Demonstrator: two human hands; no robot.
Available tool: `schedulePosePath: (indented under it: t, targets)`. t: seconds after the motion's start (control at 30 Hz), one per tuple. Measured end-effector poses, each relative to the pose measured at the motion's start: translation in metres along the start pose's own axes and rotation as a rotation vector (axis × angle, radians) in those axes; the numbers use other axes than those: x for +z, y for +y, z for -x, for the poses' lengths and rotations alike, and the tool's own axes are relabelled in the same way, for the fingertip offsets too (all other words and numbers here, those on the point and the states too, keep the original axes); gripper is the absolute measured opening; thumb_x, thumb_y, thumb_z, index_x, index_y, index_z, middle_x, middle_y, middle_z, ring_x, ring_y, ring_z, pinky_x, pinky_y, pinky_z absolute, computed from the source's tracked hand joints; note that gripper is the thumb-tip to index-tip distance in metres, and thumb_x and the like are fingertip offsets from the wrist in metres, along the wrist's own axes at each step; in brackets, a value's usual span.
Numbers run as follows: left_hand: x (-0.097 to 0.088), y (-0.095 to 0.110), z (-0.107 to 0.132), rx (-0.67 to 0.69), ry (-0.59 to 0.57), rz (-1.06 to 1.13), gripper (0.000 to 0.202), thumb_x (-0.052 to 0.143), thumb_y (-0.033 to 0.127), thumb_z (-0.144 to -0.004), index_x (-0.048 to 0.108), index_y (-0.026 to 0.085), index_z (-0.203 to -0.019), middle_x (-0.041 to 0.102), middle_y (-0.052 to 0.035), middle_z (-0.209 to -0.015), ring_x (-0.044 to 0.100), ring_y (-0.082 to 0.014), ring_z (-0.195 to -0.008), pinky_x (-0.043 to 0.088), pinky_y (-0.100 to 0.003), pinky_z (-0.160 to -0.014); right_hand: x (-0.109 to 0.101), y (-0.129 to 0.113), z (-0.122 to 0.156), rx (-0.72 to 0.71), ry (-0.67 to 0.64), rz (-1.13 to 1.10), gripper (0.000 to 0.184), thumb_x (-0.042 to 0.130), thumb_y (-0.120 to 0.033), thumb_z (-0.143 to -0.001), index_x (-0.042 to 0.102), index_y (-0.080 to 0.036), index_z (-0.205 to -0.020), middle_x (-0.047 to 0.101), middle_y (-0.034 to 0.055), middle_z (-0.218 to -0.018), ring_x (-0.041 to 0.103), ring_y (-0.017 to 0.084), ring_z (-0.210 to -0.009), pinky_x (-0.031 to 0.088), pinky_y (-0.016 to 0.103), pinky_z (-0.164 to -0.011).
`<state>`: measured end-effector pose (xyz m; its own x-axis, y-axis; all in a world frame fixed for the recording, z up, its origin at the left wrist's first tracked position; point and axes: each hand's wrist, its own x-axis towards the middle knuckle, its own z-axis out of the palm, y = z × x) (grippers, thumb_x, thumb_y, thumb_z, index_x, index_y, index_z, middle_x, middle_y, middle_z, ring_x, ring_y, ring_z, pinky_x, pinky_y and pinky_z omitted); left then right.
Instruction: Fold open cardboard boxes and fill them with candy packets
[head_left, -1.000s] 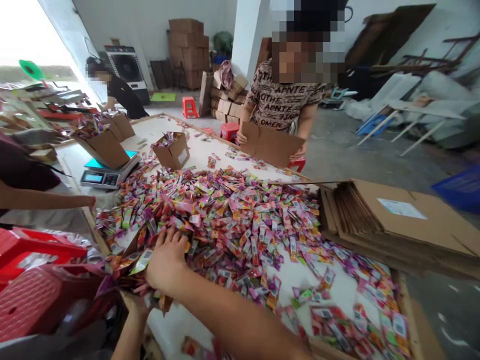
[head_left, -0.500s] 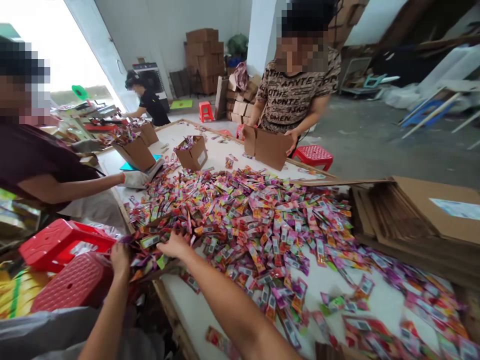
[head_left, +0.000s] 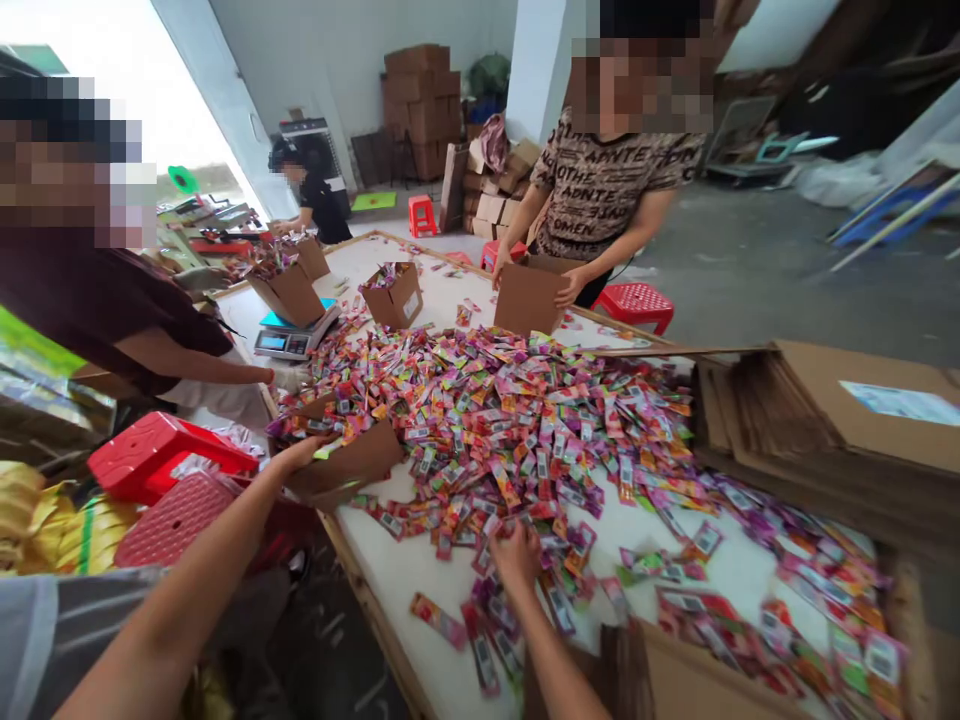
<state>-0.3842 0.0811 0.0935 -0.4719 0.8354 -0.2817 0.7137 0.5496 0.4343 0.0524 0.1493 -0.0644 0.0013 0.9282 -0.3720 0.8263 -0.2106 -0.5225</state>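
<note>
A large heap of small colourful packets (head_left: pixel 510 420) covers a white table (head_left: pixel 405 570) with a wooden rim. My left hand (head_left: pixel 296 455) grips the near edge of a small cardboard box (head_left: pixel 352 462) holding packets, at the table's left edge. My right hand (head_left: pixel 516 552) rests fingers-down on loose packets near the front of the heap, fingers curled into them; what they hold is hidden.
A person in a patterned shirt holds an open cardboard box (head_left: pixel 529 295) across the table. Another person's gloved hand (head_left: pixel 289 377) reaches in from the left beside a scale (head_left: pixel 289 340) bearing a box. Flat cardboard stacks (head_left: pixel 817 420) lie right. Red stools (head_left: pixel 161 465) stand left.
My right hand has left the box and moved right and nearer, onto loose packets at the front. My left hand now holds the box alone. The view has shifted right.
</note>
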Motion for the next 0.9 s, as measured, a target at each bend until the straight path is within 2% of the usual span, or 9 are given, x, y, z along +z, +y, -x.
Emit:
schedulePosePath:
  t: [0.1,0.23,0.33,0.4,0.43,0.53,0.67,0.77,0.9]
  targets:
    - [-0.014,-0.001,0.009,-0.032,0.067,0.072,0.022,0.067,0.027,-0.082,0.072,0.015,-0.100,0.076,-0.0064,-0.100,0.070,-0.0233,-0.096,0.053,-0.041,-0.091,0.012,0.051,0.016,0.020,0.018,0.165,0.067,0.069,-0.039,-0.073,0.056,-0.007,-0.131,0.038,0.0295,-0.148,0.039,0.044,-0.136,0.032,0.050,-0.110]
    - [-0.022,0.026,0.040,-0.102,0.475,0.078,0.032,0.049,0.024,-0.084,0.071,0.014,-0.104,0.074,-0.0109,-0.095,0.067,-0.0282,-0.096,0.051,-0.043,-0.089,0.005,0.052,0.024,0.054,-0.002,0.111,0.072,0.070,-0.036,-0.072,0.052,-0.010,-0.136,0.033,0.0276,-0.151,0.035,0.044,-0.139,0.031,0.053,-0.110]
    - [0.008,0.069,0.078,-0.050,0.873,0.064,0.038,0.041,0.029,-0.091,0.060,0.014,-0.121,0.061,-0.0160,-0.128,0.052,-0.0301,-0.125,0.034,-0.049,-0.110,-0.022,0.029,0.023,-0.025,0.035,-0.108,0.069,0.066,-0.033,-0.072,0.050,-0.007,-0.134,0.037,0.0289,-0.148,0.036,0.042,-0.139,0.033,0.053,-0.110]
    - [0.053,0.104,0.106,0.110,0.992,0.067,0.035,0.045,0.030,-0.092,0.057,0.015,-0.121,0.057,-0.0164,-0.132,0.045,-0.0286,-0.132,0.026,-0.049,-0.116,-0.055,0.017,0.025,-0.212,0.154,-0.276,0.063,0.060,-0.035,-0.078,0.048,-0.008,-0.134,0.042,0.0262,-0.144,0.037,0.036,-0.139,0.033,0.051,-0.112]
    - [0.082,0.121,0.120,0.200,0.955,0.076,0.031,0.048,0.030,-0.092,0.059,0.016,-0.117,0.058,-0.0167,-0.126,0.047,-0.0287,-0.129,0.028,-0.049,-0.115,-0.076,0.014,0.028,-0.308,0.227,-0.342,0.059,0.056,-0.037,-0.082,0.047,-0.010,-0.134,0.045,0.0237,-0.142,0.038,0.032,-0.138,0.034,0.050,-0.112]
    - [0.174,0.166,0.145,0.334,0.513,0.071,0.029,0.047,0.025,-0.092,0.063,0.020,-0.116,0.060,-0.0139,-0.124,0.052,-0.0247,-0.123,0.038,-0.041,-0.109,-0.148,0.024,0.040,-0.458,0.409,-0.427,0.048,0.051,-0.041,-0.090,0.049,-0.016,-0.132,0.052,0.0175,-0.133,0.046,0.027,-0.129,0.042,0.047,-0.106]
    - [0.265,0.204,0.136,0.261,0.176,0.037,0.042,0.052,0.030,-0.090,0.057,0.019,-0.130,0.056,-0.0158,-0.133,0.051,-0.0273,-0.127,0.041,-0.041,-0.107,-0.228,0.081,0.052,-0.387,0.530,-0.356,0.045,0.054,-0.048,-0.088,0.057,-0.016,-0.120,0.058,0.0173,-0.124,0.055,0.029,-0.115,0.048,0.047,-0.096]
    - [0.307,0.229,0.116,0.094,0.020,-0.015,0.075,0.065,0.048,-0.082,0.042,0.010,-0.143,0.047,-0.0260,-0.141,0.044,-0.0409,-0.133,0.037,-0.053,-0.107,-0.250,0.139,0.061,-0.190,0.533,-0.303,0.055,0.052,-0.058,-0.083,0.058,-0.016,-0.117,0.061,0.0178,-0.121,0.059,0.030,-0.107,0.049,0.048,-0.092]
    - [0.353,0.260,0.105,-0.055,-0.155,-0.086,0.100,0.073,0.056,-0.073,0.035,-0.006,-0.142,0.042,-0.0398,-0.140,0.036,-0.0523,-0.136,0.034,-0.060,-0.106,-0.235,0.194,0.083,0.141,0.461,-0.288,0.075,0.050,-0.071,-0.074,0.056,-0.012,-0.121,0.061,0.0207,-0.119,0.062,0.035,-0.106,0.051,0.048,-0.088]
